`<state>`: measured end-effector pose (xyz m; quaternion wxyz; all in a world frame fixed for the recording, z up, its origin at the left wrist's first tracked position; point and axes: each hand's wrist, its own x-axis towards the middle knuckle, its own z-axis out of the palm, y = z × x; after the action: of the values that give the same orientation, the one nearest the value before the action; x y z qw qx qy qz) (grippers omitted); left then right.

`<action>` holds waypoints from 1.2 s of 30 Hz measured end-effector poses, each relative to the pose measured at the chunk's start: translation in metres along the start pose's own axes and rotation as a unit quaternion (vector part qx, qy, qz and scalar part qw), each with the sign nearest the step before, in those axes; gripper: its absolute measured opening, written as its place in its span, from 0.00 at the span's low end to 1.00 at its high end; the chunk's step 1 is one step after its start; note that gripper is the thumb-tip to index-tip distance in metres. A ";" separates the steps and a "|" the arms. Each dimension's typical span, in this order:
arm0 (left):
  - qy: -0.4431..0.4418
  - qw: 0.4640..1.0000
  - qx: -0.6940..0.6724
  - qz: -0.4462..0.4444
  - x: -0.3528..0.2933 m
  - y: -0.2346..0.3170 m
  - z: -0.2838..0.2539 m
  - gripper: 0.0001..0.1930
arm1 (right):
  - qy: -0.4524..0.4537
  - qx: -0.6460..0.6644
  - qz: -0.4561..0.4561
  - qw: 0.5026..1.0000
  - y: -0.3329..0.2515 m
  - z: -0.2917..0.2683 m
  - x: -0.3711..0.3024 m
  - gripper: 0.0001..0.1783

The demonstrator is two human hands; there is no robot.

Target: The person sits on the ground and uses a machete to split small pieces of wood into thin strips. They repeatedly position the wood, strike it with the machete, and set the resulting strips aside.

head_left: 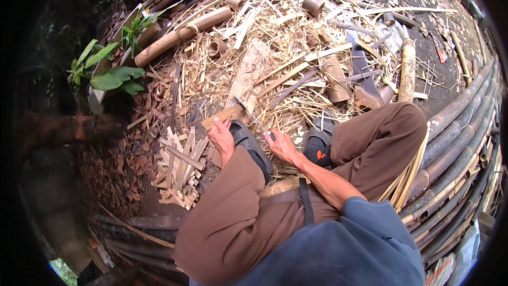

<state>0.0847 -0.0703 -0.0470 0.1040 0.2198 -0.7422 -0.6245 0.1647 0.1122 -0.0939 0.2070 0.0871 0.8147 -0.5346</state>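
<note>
Left hand: fingers clamped on the near edge of a flat bamboo slat, which lies just beyond the fingertips. Its long axis runs crosswise, rising slightly to the right. Right hand: fingers closed around the dark handle of a knife; the narrow metal blade slants up-left to the slat's right end. Blade contact cannot be confirmed. Outward: rough, pale wooden plank; stacked straight-edged bamboo pieces; curled, fibrous shavings.

Outdoor bamboo workshop: poles, shavings
</note>
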 end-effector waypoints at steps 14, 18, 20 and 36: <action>0.037 0.997 -0.049 0.038 0.015 0.004 -0.031 0.24 | 0.009 -0.047 -0.002 0.999 0.021 -0.005 0.003 0.27; -0.098 0.990 -0.092 0.038 0.023 0.050 -0.068 0.17 | 0.215 -0.128 -0.179 0.952 -0.019 -0.016 0.013 0.28; -0.181 0.979 -0.096 -0.005 0.024 0.050 -0.078 0.18 | 0.204 -0.121 -0.292 0.927 -0.065 -0.035 0.016 0.31; -0.269 0.963 0.006 -0.010 -0.019 0.065 -0.035 0.12 | -0.068 -0.052 -0.033 0.996 -0.060 -0.032 0.009 0.32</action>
<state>0.1035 -0.0851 0.0251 -0.1075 0.0516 -0.7444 -0.6570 0.1272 0.1155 -0.0367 0.2478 0.0125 0.8281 -0.5027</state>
